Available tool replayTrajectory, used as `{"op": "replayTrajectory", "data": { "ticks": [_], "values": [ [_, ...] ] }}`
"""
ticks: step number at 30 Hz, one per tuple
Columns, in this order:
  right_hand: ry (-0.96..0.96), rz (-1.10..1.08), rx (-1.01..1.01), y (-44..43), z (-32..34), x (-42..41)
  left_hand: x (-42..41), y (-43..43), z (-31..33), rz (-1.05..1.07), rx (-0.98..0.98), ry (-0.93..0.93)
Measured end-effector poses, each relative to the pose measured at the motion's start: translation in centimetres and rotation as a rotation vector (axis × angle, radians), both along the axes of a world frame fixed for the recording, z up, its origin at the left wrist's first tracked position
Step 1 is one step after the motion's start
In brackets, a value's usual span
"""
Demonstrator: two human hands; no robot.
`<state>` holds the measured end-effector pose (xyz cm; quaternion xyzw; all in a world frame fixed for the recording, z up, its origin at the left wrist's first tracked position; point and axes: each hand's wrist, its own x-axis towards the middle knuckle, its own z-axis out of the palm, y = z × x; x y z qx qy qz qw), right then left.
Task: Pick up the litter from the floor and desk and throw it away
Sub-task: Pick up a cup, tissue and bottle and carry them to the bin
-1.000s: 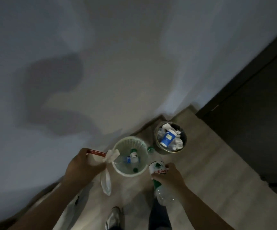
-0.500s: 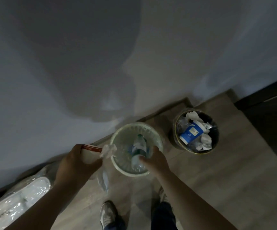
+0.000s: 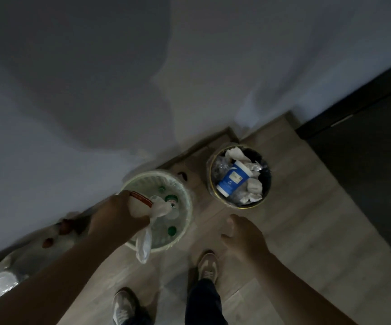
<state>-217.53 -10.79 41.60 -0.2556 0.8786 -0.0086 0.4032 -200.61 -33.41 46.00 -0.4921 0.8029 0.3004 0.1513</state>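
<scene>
The left hand [image 3: 117, 219] has its fingers curled tightly round a bundle of litter: a white cup with a red rim [image 3: 140, 202], crumpled tissue [image 3: 160, 206] and a clear plastic wrapper [image 3: 144, 245] that hangs below the fist. The bundle is held over the near-left part of the white basket bin [image 3: 189, 208], which contains green-capped bottles [image 3: 171, 230]. The right hand [image 3: 243, 235] is empty, fingers relaxed and spread, above the floor just right of that bin, while the dark bin [image 3: 209, 184] farther right by the wall holds a blue paper cup [image 3: 233, 181] and crumpled paper.

place: indoor room corner | evidence: plank floor [image 3: 307, 231], plain wall [image 3: 236, 55], white bin [image 3: 157, 174], dark bin [image 3: 243, 206], dark door [image 3: 365, 160]
</scene>
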Motion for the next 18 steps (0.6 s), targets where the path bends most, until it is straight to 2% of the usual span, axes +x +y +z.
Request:
{"op": "replayTrajectory", "data": {
  "ticks": [7,12,18],
  "values": [
    [0.008,-0.125,0.014,5.1,0.0,-5.9,-10.1,4.6,-3.2,-0.126,0.034,-0.02],
    [-0.033,-0.269,0.002,8.7,-0.9,-9.5,-17.6,8.4,-6.7,-0.118,0.189,0.03],
    [-0.072,-0.39,-0.044,11.9,-2.5,-13.1,-24.7,12.3,-10.7,-0.218,0.184,0.098]
  ]
}}
